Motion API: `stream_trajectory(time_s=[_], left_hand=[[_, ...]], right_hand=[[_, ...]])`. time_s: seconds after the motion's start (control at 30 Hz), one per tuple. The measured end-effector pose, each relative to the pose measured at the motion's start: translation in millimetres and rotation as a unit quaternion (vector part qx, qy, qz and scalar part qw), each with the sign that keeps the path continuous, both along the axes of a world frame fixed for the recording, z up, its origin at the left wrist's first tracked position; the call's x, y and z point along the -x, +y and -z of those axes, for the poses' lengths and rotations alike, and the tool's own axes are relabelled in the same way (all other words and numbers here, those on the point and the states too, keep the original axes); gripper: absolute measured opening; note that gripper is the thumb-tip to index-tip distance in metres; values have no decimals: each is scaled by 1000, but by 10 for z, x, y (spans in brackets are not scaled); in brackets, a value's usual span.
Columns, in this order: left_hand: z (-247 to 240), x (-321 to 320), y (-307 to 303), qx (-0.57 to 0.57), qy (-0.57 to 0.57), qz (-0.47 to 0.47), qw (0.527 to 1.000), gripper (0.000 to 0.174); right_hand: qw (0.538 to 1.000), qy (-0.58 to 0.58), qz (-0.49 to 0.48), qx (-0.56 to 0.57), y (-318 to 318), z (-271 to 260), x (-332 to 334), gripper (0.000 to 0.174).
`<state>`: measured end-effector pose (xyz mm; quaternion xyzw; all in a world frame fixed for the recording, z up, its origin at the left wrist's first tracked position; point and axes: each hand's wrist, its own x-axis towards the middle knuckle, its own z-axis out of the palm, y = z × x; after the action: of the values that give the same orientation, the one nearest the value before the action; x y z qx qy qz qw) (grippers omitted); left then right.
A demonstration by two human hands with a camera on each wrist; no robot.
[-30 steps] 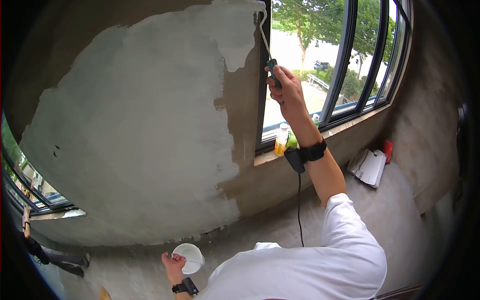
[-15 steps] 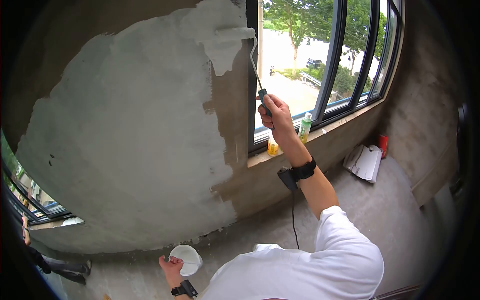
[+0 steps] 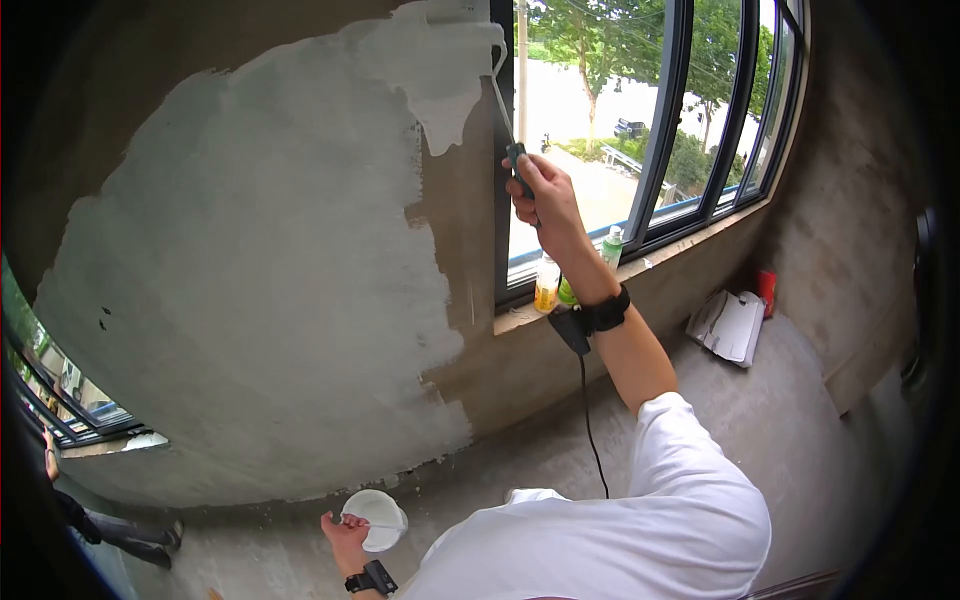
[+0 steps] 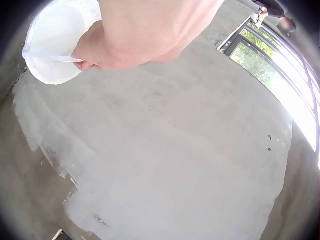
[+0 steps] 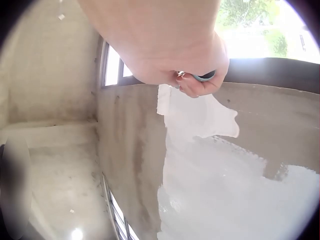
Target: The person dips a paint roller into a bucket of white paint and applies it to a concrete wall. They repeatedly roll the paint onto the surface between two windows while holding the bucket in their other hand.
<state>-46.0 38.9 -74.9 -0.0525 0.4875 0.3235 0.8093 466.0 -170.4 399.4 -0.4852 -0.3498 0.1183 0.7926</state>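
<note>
My right hand (image 3: 545, 195) grips the dark green handle of a paint roller (image 3: 517, 165), its arm raised in front of the window. The white roller head lies against the upper wall beside the window frame, over fresh white paint. In the right wrist view the roller's white sleeve (image 5: 163, 100) shows past the curled fingers. Low down, my left hand (image 3: 346, 540) holds a white bucket (image 3: 398, 530) by its thin handle (image 4: 50, 57). Pale paint coats the inside of the bucket. Much of the wall (image 3: 270, 230) carries white paint, with a bare brown strip (image 3: 460, 260) near the window.
A dark window frame (image 3: 505, 150) borders the painted wall. Bottles, including a yellow-labelled one (image 3: 546, 285), stand on the sill. A white box (image 3: 728, 328) lies on the floor at right. Another person's legs (image 3: 140, 535) show at far left. A black cable (image 3: 590, 430) hangs from my right wrist.
The roller came down the wall from the top edge, then went back up over the same patch with my right hand. My left hand and the bucket stay almost in place.
</note>
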Motion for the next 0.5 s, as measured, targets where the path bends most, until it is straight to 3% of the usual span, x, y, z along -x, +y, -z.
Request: stream_trajectory(time_s=[0.1, 0.2, 0.5], left_hand=[[-72, -5, -24, 5, -6, -1, 1000, 42], [2, 16, -23, 8, -7, 0, 1000, 42], [178, 68, -11, -5, -12, -3, 1000, 42]], right_hand=[[999, 20, -4, 27, -59, 323, 130, 25], [999, -4, 21, 34, -74, 294, 136, 24], [995, -89, -29, 24, 266, -523, 196, 23]])
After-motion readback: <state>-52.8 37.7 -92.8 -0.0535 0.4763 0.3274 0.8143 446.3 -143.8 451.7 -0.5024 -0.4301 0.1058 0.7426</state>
